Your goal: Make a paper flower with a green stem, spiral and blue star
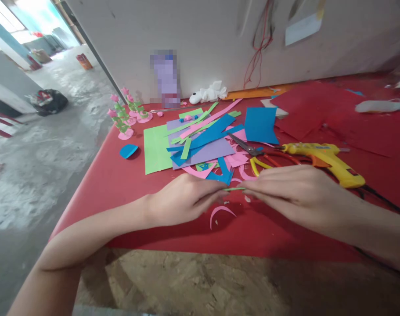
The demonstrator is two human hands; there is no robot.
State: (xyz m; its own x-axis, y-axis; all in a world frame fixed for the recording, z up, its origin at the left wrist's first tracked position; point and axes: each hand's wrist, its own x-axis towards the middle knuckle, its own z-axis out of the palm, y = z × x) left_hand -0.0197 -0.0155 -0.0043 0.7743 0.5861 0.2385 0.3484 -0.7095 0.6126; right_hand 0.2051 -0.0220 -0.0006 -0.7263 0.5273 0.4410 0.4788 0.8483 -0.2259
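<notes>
My left hand (183, 199) and my right hand (285, 191) meet above the red table cover (127, 184), fingers pinched together on a thin green paper strip (234, 189) stretched between them. A curved pink paper scrap (219, 214) lies on the cover just below my fingers. Right behind my hands sits a pile of cut paper: a green sheet (155, 149), a purple sheet (209, 151), blue strips (209, 138) and pink strips (206, 120).
Scissors with yellow and orange handles (255, 156) and a yellow glue gun (331, 160) lie behind my right hand. Small paper flowers (124, 116) stand at the far left corner beside a blue disc (128, 151). Red sheets (318, 109) cover the right. Bare board (200, 285) runs along the front edge.
</notes>
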